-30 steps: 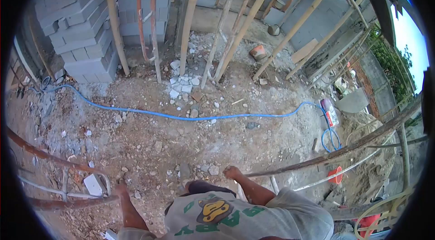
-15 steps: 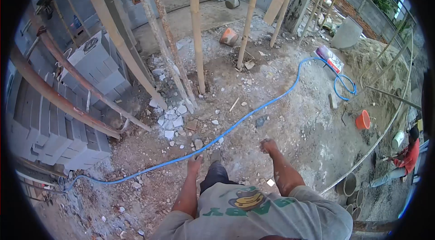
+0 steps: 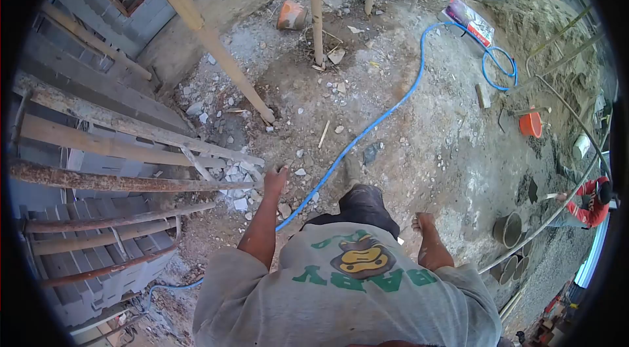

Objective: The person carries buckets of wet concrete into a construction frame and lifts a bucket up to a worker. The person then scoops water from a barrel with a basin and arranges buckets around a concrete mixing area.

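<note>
My left hand [image 3: 276,178] hangs ahead of my body, its fingers slightly bent and apart, with nothing seen in them. Nearest to it is the lower end of a rusty pole [image 3: 131,181]; whether they touch I cannot tell. My right hand [image 3: 424,221] is low at my right side, fingers loose and nothing visible in it. Between my hands, a blue hose [image 3: 357,140] runs along the rubble-strewn ground and passes beside my foot [image 3: 352,167]. The hose curls at the far right beside a printed sack [image 3: 470,21].
Slanting poles and a bamboo prop [image 3: 216,52] stand at left, near stacked grey blocks [image 3: 108,235]. An orange-and-grey bucket [image 3: 291,15] lies ahead. At right are an orange bucket [image 3: 531,125], dark buckets [image 3: 508,230], a sand heap [image 3: 557,32] and a crouching person in red [image 3: 593,203].
My view has turned and moved forward, bringing the left-hand poles closer. My left hand has swung forward and my right hand back toward my side. The person in red has bent lower.
</note>
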Tool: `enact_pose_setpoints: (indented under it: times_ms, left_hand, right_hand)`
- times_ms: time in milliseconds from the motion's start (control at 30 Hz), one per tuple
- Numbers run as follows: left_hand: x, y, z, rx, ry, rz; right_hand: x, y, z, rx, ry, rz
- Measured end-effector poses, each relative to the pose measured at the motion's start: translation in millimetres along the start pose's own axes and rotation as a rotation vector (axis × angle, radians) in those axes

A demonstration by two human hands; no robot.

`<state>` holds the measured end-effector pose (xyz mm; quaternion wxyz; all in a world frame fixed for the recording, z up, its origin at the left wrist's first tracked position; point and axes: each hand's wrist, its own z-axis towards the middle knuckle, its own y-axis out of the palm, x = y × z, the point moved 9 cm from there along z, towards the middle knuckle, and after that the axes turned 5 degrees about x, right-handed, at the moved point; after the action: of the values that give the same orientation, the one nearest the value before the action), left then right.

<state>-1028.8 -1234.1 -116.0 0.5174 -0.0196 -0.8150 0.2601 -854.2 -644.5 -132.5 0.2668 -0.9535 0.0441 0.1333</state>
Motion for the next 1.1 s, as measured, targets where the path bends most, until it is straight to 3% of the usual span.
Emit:
enact_pose_setpoints:
  times_ms: [100, 167, 233, 267, 333, 367, 500, 533, 667, 767, 867, 933, 1000, 1100]
  left_hand:
    - [48.5, 2.0, -7.7, 0.086, -0.048, -0.01]
    - [106.0, 16.5, 45.7, 0.182, -0.048, -0.136]
    - [89.3, 33.5, 50.8, 0.208, -0.208, -0.298]
    - [131.4, 23.6, 54.5, 0.246, -0.072, 0.103]
    - [199.4, 14.9, 60.3, 0.264, 0.013, 0.094]
    - [217.8, 14.1, 66.9, 0.268, 0.048, 0.096]
    - [179.3, 7.8, 132.8, 0.334, -0.04, -0.038]
    - [157.6, 10.5, 154.2, 0.331, -0.093, -0.218]
    - [167.9, 3.3, 215.3, 0.385, -0.195, -0.324]
    - [158.5, 2.5, 288.1, 0.406, -0.205, -0.326]
    - [126.2, -6.8, 392.3, 0.394, -0.206, -0.108]
    - [205.0, -28.8, 439.3, 0.345, -0.334, -0.28]
    - [235.5, -54.4, 506.7, 0.385, -0.216, -0.243]
    - [291.1, -92.4, 587.6, 0.382, -0.104, -0.259]
  right_hand:
    - [-28.9, 29.6, 74.4, -0.114, 0.076, 0.004]
    - [-115.2, 39.0, 75.2, -0.073, -0.013, -0.136]
    - [-195.2, 52.8, 94.3, -0.166, -0.062, -0.126]
    - [-249.6, 57.3, 95.0, -0.163, -0.186, -0.152]
    - [-368.7, 64.4, 62.4, -0.13, -0.475, -0.226]
    - [-407.0, 81.2, 103.4, -0.141, -0.535, -0.285]
    - [-543.6, 126.6, 39.0, -0.238, -0.597, -0.072]
    - [-567.1, 145.4, 26.1, -0.259, -0.599, -0.062]
    - [-624.2, 251.8, -10.0, -0.45, -0.541, -0.092]
    - [-668.0, 345.7, -33.5, -0.548, -0.541, -0.212]
    - [-730.5, 417.1, -76.6, -0.618, -0.537, -0.273]
    - [-786.0, 458.7, -97.3, -0.603, -0.578, -0.345]
    - [-846.8, 515.0, -97.0, -0.61, -0.772, -0.452]
    - [-928.2, 583.1, -132.2, -0.595, -0.78, -0.388]
